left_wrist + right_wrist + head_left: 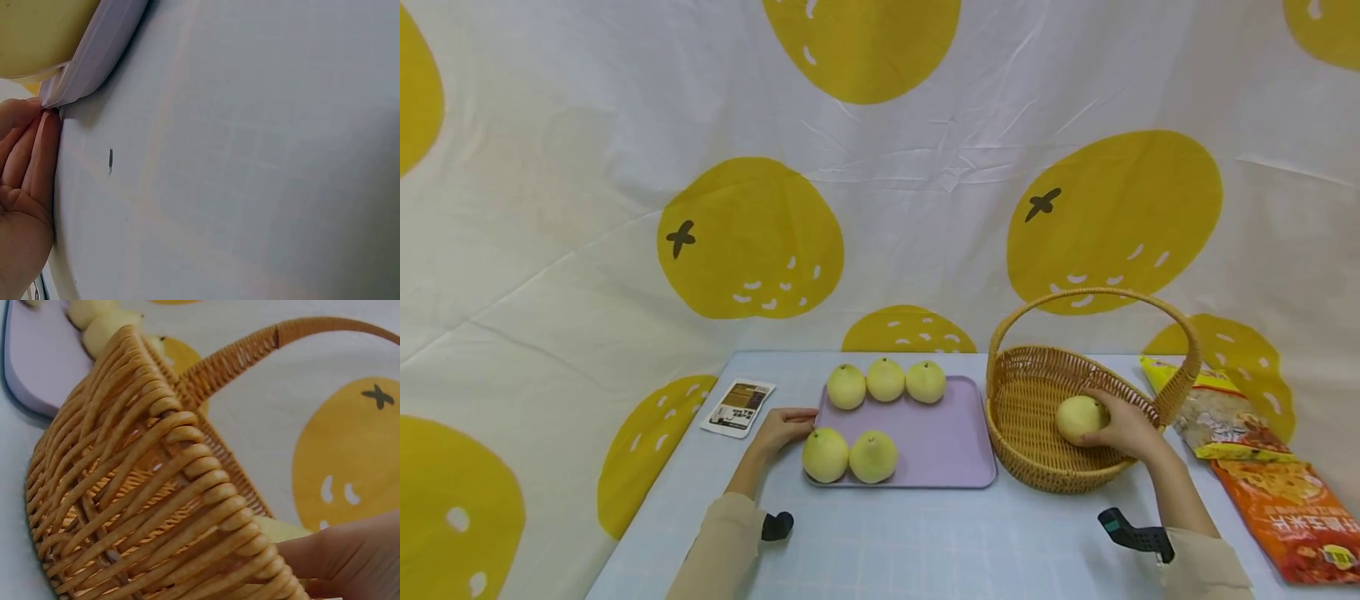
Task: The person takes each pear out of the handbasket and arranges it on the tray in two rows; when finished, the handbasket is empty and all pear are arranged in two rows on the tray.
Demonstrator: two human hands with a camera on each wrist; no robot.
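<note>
Inside the wicker basket (1024, 392), my right hand (1126, 427) grips a round pale-yellow pear (1077, 419), fingers over its far side and thumb in front. Much of that grip is hidden behind the basket's woven wall (137, 475) in the right wrist view. At the left edge of a lilac tray (936, 442), my left hand (781, 428) pinches the rim between thumb and fingers, as the left wrist view shows near the tray corner (112, 50). Three pears (886, 380) line the tray's back edge, and two more (873, 457) sit at its front left.
A white packet with a brown label (739, 407) lies left of the tray. Right of the basket are a yellow snack bag (1221, 417) and an orange one (1288, 517). The basket's tall handle (1093, 292) arches above it. A fruit-printed cloth (925, 208) hangs behind the table.
</note>
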